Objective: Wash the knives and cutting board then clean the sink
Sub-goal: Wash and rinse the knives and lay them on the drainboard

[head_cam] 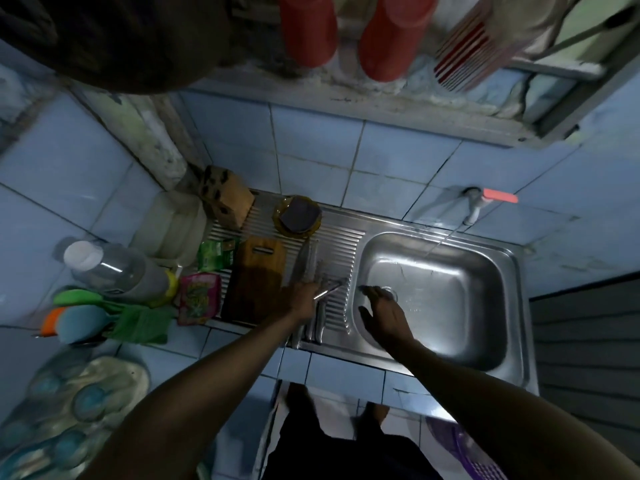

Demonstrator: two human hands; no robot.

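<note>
Several steel knives [309,261] lie side by side on the ribbed drainboard [337,244], just right of a wooden cutting board [258,275]. My left hand [298,299] grips one knife [331,288], whose tip points right toward the basin. My right hand [382,313] hovers with relaxed, spread fingers over the left part of the steel sink [450,289], near the drain, holding nothing. A thin stream of water runs from the wall tap [476,206] into the basin.
A knife block [227,195] and a yellow dish with a dark scrubber [298,214] stand at the back of the drainboard. Bottles, green and pink sachets [199,299] and a green cloth crowd the tiled counter on the left. Red cups [308,26] hang overhead.
</note>
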